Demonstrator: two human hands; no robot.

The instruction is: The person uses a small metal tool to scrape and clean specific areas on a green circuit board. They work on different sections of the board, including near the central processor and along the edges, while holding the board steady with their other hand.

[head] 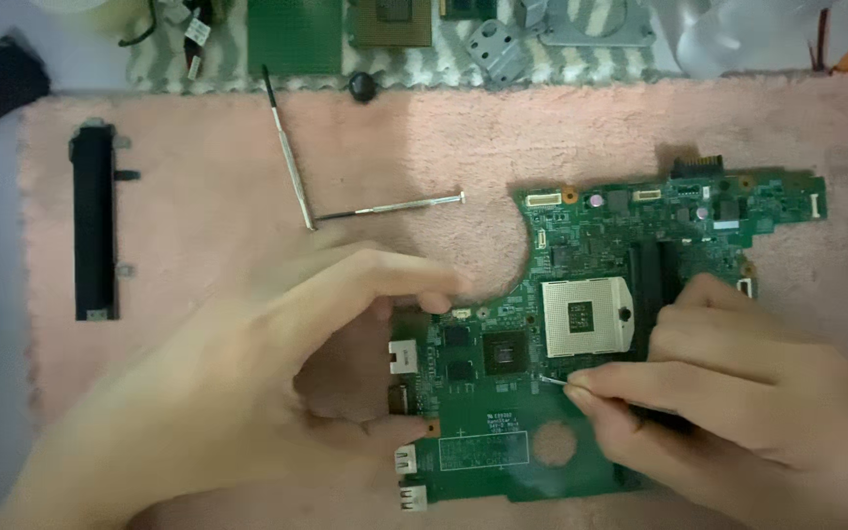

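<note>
The circuit board lies on the mat, two screwdrivers to its left.

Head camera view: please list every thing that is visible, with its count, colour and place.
circuit board: one, green, right half of the mat, with a pale square socket in its middle
mat: one, pink, fuzzy, under nearly everything
thin metal tools: two, silver with dark ends, on the mat at upper middle, their tips meeting
long bar: one, black, upright along the mat's left edge
small parts: several, green boards and grey metal brackets, on a patterned cloth along the top
round cap: one, black, at the mat's top edge
left hand: one, fingers touching the board's left edge
right hand: one, pinching a thin pointed tool over the board
</note>
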